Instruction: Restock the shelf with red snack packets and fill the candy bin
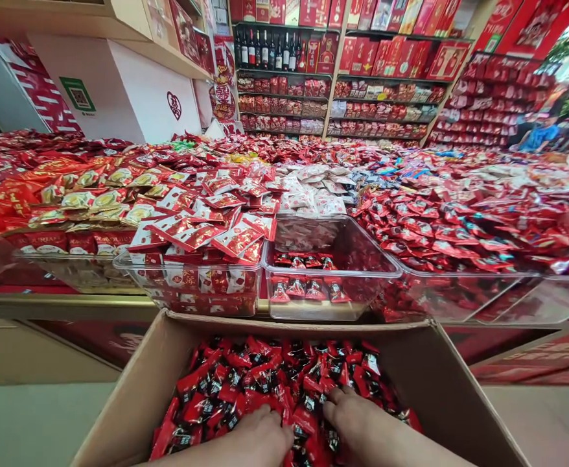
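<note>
Head view: both hands (pixel 308 434) dig into crinkly red candies (pixel 265 383).

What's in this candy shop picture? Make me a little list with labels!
place: a shop with red packets on shelves at the back
left hand: dug into the candies in the cardboard box
right hand: resting on the same candies, fingers spread
candies: small red and black wrappers
clear bin: right behind the box, nearly empty, a few red candies inside
counter: piled with red and gold sweets
bottles: on a top shelf
</note>
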`<state>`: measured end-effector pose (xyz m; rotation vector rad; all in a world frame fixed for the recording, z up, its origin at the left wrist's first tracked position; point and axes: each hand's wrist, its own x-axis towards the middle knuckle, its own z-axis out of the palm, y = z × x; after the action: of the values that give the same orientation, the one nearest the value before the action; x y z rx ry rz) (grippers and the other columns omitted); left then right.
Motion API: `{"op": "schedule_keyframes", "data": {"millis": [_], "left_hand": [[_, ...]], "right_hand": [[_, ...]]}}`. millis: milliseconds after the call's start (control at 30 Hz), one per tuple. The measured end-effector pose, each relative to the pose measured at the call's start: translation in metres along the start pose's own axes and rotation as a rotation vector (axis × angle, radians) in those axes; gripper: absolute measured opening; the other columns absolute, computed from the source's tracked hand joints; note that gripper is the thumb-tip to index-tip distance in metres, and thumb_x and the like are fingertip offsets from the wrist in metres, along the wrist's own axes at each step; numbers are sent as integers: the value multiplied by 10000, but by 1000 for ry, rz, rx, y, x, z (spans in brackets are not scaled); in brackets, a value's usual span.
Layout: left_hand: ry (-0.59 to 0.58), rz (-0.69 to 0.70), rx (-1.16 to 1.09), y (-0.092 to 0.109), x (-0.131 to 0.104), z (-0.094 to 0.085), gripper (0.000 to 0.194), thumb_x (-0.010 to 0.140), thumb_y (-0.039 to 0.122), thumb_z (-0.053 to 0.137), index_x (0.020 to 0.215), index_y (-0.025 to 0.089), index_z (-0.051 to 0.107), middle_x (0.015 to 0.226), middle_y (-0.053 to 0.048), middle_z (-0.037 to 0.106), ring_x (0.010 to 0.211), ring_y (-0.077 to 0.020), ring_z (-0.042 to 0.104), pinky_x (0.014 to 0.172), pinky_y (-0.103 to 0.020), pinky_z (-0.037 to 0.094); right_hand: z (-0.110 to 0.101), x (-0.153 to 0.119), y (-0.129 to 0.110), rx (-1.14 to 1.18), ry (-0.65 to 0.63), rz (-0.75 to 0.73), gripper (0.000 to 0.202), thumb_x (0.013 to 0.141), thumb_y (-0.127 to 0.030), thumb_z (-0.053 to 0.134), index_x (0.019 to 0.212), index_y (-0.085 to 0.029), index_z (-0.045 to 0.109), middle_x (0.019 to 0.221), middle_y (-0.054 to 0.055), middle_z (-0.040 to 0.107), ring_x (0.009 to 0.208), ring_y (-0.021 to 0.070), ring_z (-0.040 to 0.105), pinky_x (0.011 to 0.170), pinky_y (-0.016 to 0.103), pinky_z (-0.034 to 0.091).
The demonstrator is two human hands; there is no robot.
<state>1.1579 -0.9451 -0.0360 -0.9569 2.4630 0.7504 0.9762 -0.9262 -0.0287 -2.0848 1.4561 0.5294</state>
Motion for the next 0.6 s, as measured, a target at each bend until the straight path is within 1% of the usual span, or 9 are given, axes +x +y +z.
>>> {"op": "schedule_keyframes", "data": {"millis": [33,100,167,233,300,367,467,533,600], "left_hand": [[20,-5,1,0,0,0,426,584,273,597,987,137,579,988,-165,574,981,-339,482,851,-474,347],[56,-9,2,-1,0,-1,343,544,222,605,883,170,617,886,-122,612,883,-314,536,789,-435,401],[66,-40,-1,-1,0,-3,231,525,172,585,749,190,638,754,-88,626,757,-285,571,681,-384,445],[67,-76,-28,-2,0,-7,175,522,163,562,675,201,638,669,-71,621,675,-269,574,588,-346,446],[106,-73,-81,-3,0,-11,186,540,189,534,693,214,637,679,-63,624,667,-260,570,556,-322,430],[149,-51,-150,-4,0,-15,217,579,232,507,756,224,633,729,-58,627,681,-243,566,559,-304,418],[179,-48,-244,-4,1,-23,255,635,300,482,838,231,619,771,-43,625,678,-207,559,572,-279,409],[177,-53,-296,-3,0,-28,262,652,320,478,857,233,614,774,-33,626,675,-191,557,579,-268,408],[201,-65,-338,-3,0,-33,259,663,304,473,870,232,612,802,-31,628,715,-191,558,621,-275,415]], "right_hand": [[-3,-2,-2,8,-15,-2,617,467,-185,671,1057,-77,528,1067,182,497,988,330,468,862,398,370],[-6,-4,-5,17,-19,21,572,492,-198,658,1039,-77,543,1056,191,503,968,327,481,816,403,408],[-6,-2,-5,8,-1,51,591,470,-194,680,1036,-85,551,1075,201,492,1005,353,450,790,431,420],[-6,1,-2,-3,19,62,618,433,-182,712,1025,-88,563,1071,202,502,1017,365,440,789,442,420],[-7,4,0,-6,7,72,592,431,-166,724,1000,-88,580,997,188,558,950,343,502,779,420,435],[-9,5,2,-24,-53,102,494,461,-161,719,938,-88,612,880,172,614,843,321,565,738,402,459],[-8,6,6,-72,-128,96,339,503,-195,704,824,-96,653,780,165,636,777,331,584,665,402,473],[-4,7,13,-41,-100,61,252,522,-209,693,758,-127,661,741,138,636,744,313,584,611,371,467],[-1,9,22,76,-5,7,123,566,-194,651,686,-168,648,677,78,623,684,244,578,563,302,437]]}}
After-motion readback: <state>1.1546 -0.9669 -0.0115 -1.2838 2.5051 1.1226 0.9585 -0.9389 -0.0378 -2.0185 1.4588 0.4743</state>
